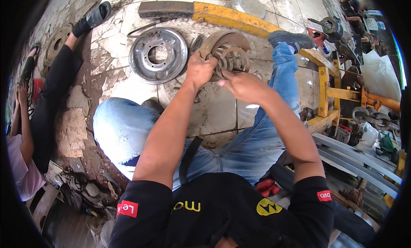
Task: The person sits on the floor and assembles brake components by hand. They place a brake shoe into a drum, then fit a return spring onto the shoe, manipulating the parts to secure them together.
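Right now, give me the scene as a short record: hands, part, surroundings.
left hand: gripping the edge of a rusty curved metal part
right hand: fingers at the part's near side; exact grip unclear
left of part: round silver disc with a central hole, on the tiled floor
beyond part: long yellow beam, dark at its left end
right: yellow metal frame
far left: another person's black-clad leg

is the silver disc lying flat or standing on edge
Lying flat: the disc shows nearly its whole round face on the tiles, beside the left hand.
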Demonstrator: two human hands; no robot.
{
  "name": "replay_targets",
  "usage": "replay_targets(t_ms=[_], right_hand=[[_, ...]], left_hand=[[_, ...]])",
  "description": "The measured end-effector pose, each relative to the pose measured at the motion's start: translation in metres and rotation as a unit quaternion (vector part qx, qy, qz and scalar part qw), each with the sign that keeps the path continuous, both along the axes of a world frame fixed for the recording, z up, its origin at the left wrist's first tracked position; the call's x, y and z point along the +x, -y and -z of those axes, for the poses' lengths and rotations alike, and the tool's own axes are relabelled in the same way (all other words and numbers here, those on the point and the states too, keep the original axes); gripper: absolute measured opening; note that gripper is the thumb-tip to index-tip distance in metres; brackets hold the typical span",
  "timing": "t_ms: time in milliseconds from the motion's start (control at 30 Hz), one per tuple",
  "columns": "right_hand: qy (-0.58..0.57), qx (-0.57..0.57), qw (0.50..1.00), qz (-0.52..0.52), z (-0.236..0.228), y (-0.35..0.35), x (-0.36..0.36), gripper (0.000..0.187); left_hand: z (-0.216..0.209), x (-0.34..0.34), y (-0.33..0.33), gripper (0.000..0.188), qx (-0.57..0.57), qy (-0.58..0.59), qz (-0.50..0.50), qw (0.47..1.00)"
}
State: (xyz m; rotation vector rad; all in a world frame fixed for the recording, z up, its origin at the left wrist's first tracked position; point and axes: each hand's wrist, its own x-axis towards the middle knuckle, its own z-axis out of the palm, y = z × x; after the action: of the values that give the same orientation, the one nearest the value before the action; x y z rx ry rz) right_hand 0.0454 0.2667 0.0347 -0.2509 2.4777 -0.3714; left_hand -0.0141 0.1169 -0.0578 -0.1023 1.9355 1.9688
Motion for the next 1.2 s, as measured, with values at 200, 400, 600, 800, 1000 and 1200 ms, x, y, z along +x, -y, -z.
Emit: replay_targets(t_ms=[200,400,600,800,1000,1200], right_hand=[[0.003,0.041,0.998,-0.051,-0.013,-0.004,-0.004,0.065],[0.045,0.072,0.994,-0.076,-0.008,-0.008,-0.013,0.071],[-0.038,0.157,0.972,-0.173,-0.009,-0.015,-0.002,0.080],[-0.033,0.158,0.969,-0.187,-0.013,-0.025,-0.001,0.095],[0.077,0.191,0.963,-0.173,-0.017,-0.013,-0.017,0.092],[-0.113,0.178,0.952,-0.223,-0.003,-0.028,-0.004,0.093]], left_hand=[[-0.008,-0.002,0.000,0.045,-0.015,-0.003,0.018,1.000],[0.016,-0.004,-0.008,0.046,-0.010,-0.041,0.005,0.999],[0.003,-0.003,-0.005,0.048,-0.050,-0.028,0.013,0.998],[0.002,-0.003,-0.010,0.047,-0.030,-0.004,0.021,0.999],[0.012,-0.003,-0.015,0.046,0.004,-0.048,0.023,0.999],[0.000,-0.002,-0.016,0.042,0.031,-0.018,0.000,0.999]])
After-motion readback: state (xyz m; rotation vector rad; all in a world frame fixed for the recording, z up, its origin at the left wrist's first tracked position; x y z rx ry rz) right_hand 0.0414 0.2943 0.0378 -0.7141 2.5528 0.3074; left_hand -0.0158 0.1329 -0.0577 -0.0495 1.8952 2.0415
